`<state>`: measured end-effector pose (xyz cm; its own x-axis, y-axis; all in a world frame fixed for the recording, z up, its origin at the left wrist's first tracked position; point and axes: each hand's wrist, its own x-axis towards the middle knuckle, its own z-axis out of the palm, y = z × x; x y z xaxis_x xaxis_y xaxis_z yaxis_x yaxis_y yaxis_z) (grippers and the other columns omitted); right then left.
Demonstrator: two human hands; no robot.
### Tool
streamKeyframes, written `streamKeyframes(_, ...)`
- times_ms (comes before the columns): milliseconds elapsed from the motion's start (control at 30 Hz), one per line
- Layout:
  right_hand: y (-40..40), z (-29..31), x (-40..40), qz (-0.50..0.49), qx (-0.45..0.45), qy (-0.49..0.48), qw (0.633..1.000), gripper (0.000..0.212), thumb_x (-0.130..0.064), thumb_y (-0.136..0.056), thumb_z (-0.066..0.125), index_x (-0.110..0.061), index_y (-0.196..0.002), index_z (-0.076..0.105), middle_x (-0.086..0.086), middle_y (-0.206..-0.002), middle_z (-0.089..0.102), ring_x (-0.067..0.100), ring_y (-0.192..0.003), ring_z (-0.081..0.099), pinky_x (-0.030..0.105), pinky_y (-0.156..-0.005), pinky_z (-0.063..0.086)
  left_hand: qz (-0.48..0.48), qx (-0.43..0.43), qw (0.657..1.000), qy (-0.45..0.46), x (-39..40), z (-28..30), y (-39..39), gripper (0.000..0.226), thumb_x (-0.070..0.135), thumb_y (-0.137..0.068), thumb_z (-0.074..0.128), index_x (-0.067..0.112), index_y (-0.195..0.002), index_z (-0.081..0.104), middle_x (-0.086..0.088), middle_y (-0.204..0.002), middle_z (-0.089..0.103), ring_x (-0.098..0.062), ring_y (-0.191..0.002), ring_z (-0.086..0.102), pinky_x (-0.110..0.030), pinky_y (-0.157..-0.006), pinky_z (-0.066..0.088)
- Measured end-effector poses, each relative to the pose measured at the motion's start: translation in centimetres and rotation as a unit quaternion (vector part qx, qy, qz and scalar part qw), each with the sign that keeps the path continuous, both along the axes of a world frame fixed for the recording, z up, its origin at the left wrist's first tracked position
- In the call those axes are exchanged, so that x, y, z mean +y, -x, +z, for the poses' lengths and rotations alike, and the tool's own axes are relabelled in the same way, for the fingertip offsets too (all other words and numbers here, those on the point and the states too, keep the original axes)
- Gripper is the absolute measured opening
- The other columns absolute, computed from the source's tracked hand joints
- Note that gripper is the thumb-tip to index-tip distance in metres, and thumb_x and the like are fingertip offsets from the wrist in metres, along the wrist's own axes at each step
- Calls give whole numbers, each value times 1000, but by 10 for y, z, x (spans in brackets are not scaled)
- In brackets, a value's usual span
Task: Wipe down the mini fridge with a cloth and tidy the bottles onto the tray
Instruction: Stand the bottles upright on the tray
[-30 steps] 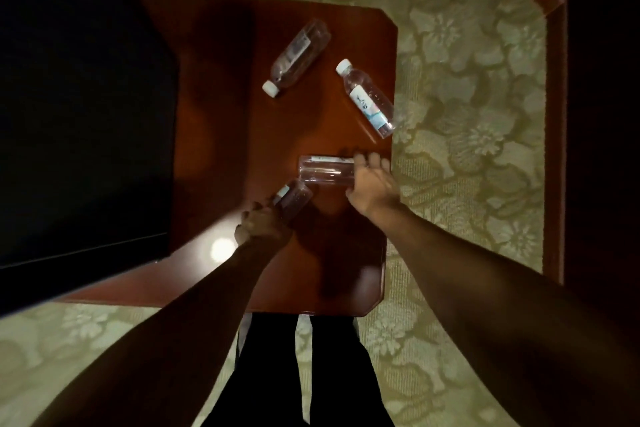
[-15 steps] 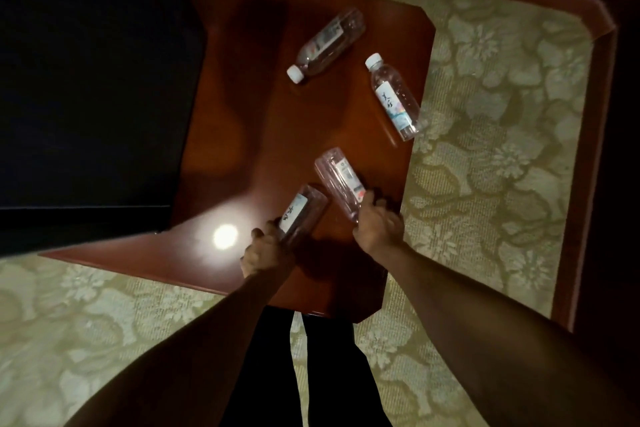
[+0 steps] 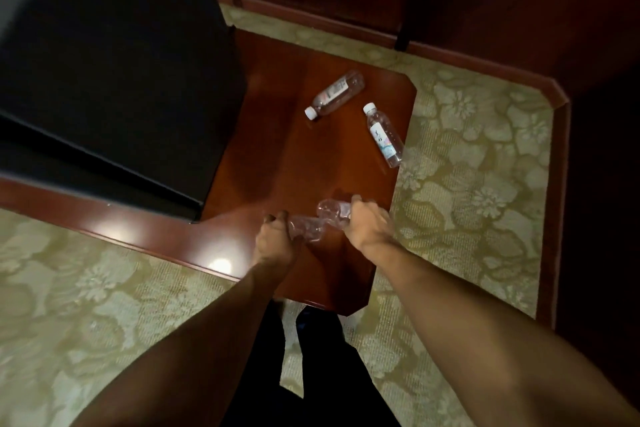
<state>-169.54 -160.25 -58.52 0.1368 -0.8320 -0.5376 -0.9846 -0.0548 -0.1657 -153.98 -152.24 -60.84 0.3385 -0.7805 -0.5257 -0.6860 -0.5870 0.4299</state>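
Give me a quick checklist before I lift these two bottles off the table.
1. Left hand grips its bottle: ok.
2. Right hand grips its bottle: ok.
3. Caps on the held bottles: cannot tell, hidden by the hands.
4. Two other bottles, the far one and the one near the table's right edge, lie clear of the hands: ok.
5. Tray in view: not ok, none visible.
6. Edge bottle fully on the table: cannot tell.

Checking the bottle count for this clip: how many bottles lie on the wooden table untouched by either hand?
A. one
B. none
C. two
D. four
C: two capped bottles, far bottle and right-edge bottle, lie free, while the left hand and right hand each grip another.
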Motion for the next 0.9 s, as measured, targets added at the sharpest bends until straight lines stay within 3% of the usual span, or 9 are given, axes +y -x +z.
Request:
streamKeyframes(100, -12, 21, 8, 28, 5, 26, 999, 43, -41, -94, 56, -15, -127, 49, 11, -121, 56, 33, -113, 58, 44, -97, 45, 4, -4, 1000, 13, 7, 22, -5, 42, 26, -90, 67, 10, -127, 56, -15, -119, 65, -35, -108, 63, -39, -91, 51)
streamKeyframes(200, -30, 40, 20, 47, 5, 41, 998, 35, -32, -95, 56, -18, -127, 50, 9, -123, 54, 32, -109, 60, 41, -93, 48, -7, -29, 999, 21, 18, 42, -14, 38, 28, -91, 64, 12, -125, 57, -16, -114, 66, -37, -106, 64, -40, -87, 51)
streamKeyframes(333, -50, 65, 44, 79, 9, 58, 995, 31, -24, -92, 61, -20, -122, 55, 10, -122, 50, 31, -104, 62, 34, -85, 49, -46, -48, 997, 44, 37, 62, -29, 38, 30, -91, 63, 14, -124, 55, -16, -112, 64, -36, -106, 62, -41, -86, 51)
streamKeyframes(567, -103, 107, 126, 98, 16, 65, 993, 27, -22, -91, 55, -16, -117, 57, 12, -122, 42, 37, -106, 58, 40, -92, 47, -66, -67, 987, 128, 118, 107, -90, 24, 35, -89, 65, 19, -107, 61, -4, -114, 53, -32, -96, 65, -38, -78, 52)
streamKeyframes(700, -152, 132, 186, 133, 27, 76, 988, 29, -21, -90, 59, -16, -118, 57, 11, -122, 42, 37, -108, 57, 39, -91, 48, -56, -99, 982, 150, 184, 132, -145, 28, 39, -88, 67, 21, -107, 61, -3, -106, 55, -31, -98, 64, -39, -78, 51)
streamKeyframes(900, -256, 165, 253, 226, -11, 97, 969, 24, -15, -87, 61, -19, -111, 57, 9, -119, 43, 39, -109, 56, 40, -92, 46, 11, -120, 980, 160, 273, 162, -234, 40, 44, -85, 68, 21, -117, 59, -3, -117, 53, -32, -107, 62, -39, -85, 50)
